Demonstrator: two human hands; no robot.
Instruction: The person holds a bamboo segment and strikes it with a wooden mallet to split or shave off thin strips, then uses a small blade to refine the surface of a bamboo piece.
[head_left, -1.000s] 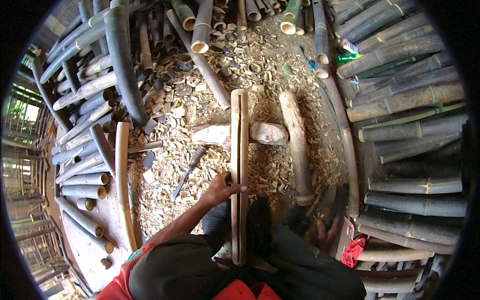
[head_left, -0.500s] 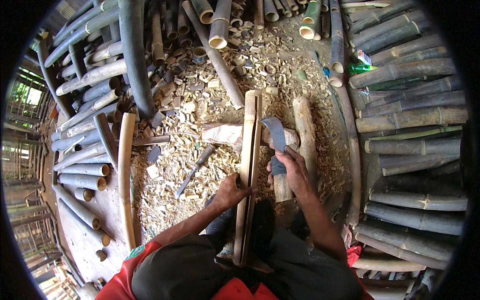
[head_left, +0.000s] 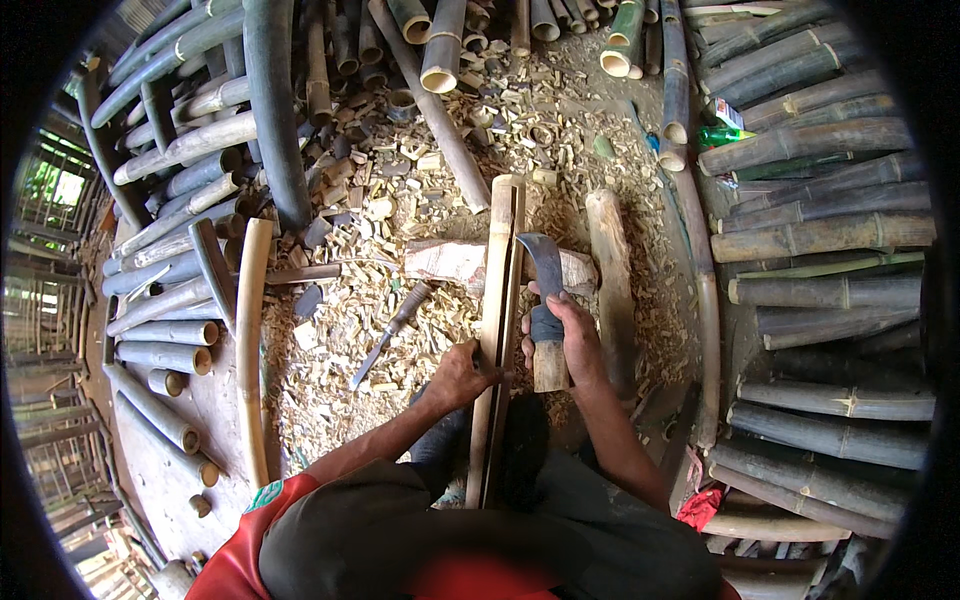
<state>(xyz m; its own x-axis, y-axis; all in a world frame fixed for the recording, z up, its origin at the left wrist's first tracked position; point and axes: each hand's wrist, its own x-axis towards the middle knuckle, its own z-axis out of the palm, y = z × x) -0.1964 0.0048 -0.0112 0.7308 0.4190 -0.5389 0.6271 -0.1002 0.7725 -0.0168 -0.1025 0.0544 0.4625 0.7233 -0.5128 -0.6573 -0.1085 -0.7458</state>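
I see the left hand (head_left: 458, 378) clasping the split bamboo (head_left: 496, 270), which runs twelve to six; just beside it, at three o'clock, the right hand (head_left: 577, 338) grips a billhook (head_left: 546, 265), tip towards eleven.

The bamboo pole (head_left: 495, 300) looks smooth; the blade (head_left: 547, 262) is matt metal, its handle (head_left: 551, 368) wood. Beyond lies a rough wooden log (head_left: 445, 262); far right, a glossy bottle (head_left: 720, 136).
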